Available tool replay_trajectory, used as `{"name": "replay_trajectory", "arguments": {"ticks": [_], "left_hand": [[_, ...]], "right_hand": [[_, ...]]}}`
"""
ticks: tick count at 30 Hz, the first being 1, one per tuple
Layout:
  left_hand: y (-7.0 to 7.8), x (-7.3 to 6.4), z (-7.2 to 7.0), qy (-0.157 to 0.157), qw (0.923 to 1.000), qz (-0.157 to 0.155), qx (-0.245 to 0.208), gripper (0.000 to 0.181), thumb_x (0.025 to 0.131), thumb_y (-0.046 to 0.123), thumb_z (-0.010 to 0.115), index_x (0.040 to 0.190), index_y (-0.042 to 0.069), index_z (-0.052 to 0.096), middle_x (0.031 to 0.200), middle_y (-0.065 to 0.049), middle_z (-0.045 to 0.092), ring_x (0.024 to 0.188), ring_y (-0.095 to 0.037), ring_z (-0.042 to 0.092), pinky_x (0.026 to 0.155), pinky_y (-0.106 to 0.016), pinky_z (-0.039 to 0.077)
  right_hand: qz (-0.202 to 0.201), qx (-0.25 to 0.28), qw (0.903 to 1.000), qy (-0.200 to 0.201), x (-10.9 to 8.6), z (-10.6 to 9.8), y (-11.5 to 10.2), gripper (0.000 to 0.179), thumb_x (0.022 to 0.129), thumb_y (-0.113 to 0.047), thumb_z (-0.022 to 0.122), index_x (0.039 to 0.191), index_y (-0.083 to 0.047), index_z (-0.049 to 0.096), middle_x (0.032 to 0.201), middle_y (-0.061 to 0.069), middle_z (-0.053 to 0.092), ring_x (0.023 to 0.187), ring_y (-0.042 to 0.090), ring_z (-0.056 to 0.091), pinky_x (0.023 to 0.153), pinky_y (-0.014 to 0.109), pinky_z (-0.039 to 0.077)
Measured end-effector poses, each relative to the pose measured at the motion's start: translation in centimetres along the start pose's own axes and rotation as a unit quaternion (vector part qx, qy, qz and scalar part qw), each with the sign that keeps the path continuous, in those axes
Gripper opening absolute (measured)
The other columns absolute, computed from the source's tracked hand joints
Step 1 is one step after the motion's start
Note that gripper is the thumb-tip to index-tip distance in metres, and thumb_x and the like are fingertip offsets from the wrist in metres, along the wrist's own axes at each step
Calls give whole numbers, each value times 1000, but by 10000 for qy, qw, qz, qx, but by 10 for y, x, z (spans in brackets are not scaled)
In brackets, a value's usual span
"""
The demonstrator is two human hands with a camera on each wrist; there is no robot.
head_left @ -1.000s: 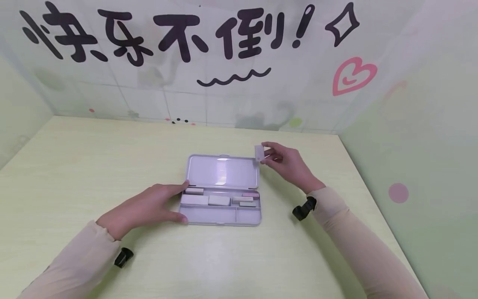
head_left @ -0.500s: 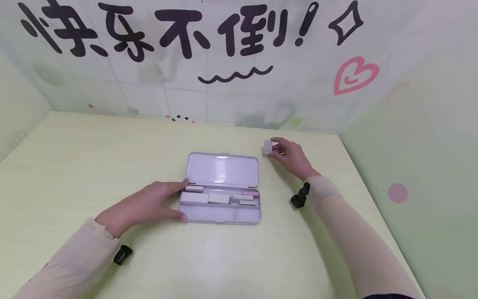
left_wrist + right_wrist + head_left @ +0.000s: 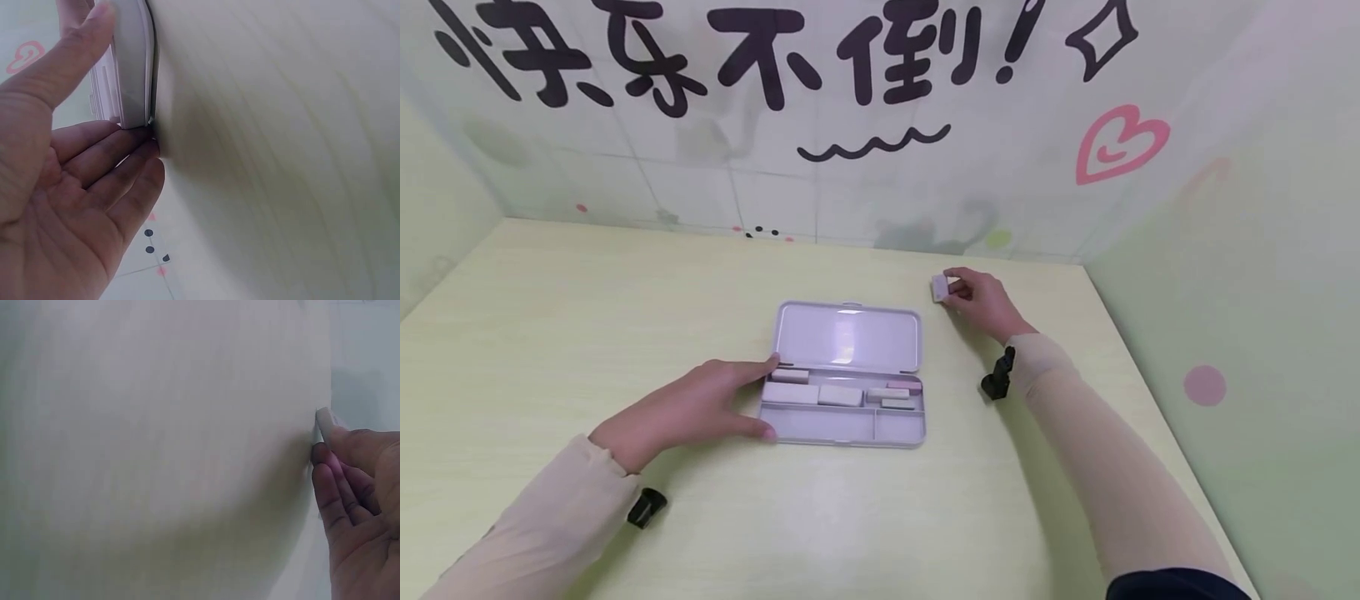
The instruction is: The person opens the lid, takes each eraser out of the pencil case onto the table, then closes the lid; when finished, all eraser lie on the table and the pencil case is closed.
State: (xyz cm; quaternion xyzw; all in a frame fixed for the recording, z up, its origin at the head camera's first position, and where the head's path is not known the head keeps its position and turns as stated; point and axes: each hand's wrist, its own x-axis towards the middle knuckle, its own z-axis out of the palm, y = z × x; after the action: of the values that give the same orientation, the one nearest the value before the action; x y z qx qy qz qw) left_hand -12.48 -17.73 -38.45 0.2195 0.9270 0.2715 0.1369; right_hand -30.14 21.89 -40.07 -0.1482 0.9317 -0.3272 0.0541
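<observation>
An open pale-lilac pencil case (image 3: 825,427) lies on the table, its lid (image 3: 847,337) folded back toward the wall. My left hand (image 3: 688,408) grips the case's left end, with the thumb at the front corner and the fingers near the hinge. In the left wrist view, the fingers (image 3: 119,150) touch the end of the case. Behind and right of the case, my right hand (image 3: 985,302) pinches a small white eraser (image 3: 939,288) between thumb and fingers, at the tabletop. Most of the eraser is hidden by the thumb in the right wrist view.
Inside the case's rear compartment lie several white block-shaped erasers (image 3: 840,396) and a pink piece (image 3: 904,386). Its front compartments hold nothing visible. A printed wall (image 3: 700,183) bounds the table (image 3: 625,292) at the back, and a side wall (image 3: 1262,292) stands on the right.
My right hand has moved the eraser away from the lid's right corner, back and to the right, and lowered it to the table. The left hand stays on the case.
</observation>
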Motion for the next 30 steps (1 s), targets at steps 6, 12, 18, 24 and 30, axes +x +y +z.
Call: {"name": "replay_trajectory", "arguments": {"ticks": [6, 12, 18, 24, 30], "left_hand": [[1, -1, -1, -1, 10000, -23, -70, 100, 80, 45, 89, 155, -4, 44, 156, -22, 53, 146, -44, 51, 117, -60, 46], [1, 0, -1, -3, 10000, -35, -82, 100, 81, 44, 89, 156, -3, 44, 157, -22, 53, 146, -44, 50, 117, -60, 45], [3, 0, -2, -50, 9999, -32, -84, 101, 81, 45, 89, 156, -3, 43, 157, -21, 53, 146, -43, 50, 117, -60, 46], [3, 1, -2, -78, 9999, -16, -94, 102, 81, 46, 89, 156, -4, 42, 158, -21, 52, 146, -44, 50, 117, -59, 46], [1, 1, -2, -48, 10000, 15, -20, 101, 80, 45, 89, 156, -4, 43, 156, -21, 54, 145, -44, 52, 116, -59, 47]], "right_hand": [[278, -45, 9994, -210, 6, -1, -4, 48, 104, -6, 63, 150, 2, 52, 130, 28, 67, 120, 39, 66, 105, 49, 57], [362, -176, 9989, -238, 5, -3, -8, 47, 104, -7, 63, 148, 4, 53, 131, 30, 67, 121, 40, 65, 104, 48, 56], [379, -125, 9988, -293, 5, -5, -8, 47, 104, -7, 64, 148, 4, 54, 131, 30, 67, 120, 39, 65, 101, 45, 56], [489, -124, 9982, -310, 5, -7, -5, 47, 103, -8, 64, 148, 3, 55, 130, 28, 67, 119, 38, 65, 96, 39, 56], [553, -162, 9976, -377, 8, -6, -3, 46, 103, -9, 64, 147, 2, 56, 131, 26, 67, 120, 38, 64, 95, 38, 56]]}}
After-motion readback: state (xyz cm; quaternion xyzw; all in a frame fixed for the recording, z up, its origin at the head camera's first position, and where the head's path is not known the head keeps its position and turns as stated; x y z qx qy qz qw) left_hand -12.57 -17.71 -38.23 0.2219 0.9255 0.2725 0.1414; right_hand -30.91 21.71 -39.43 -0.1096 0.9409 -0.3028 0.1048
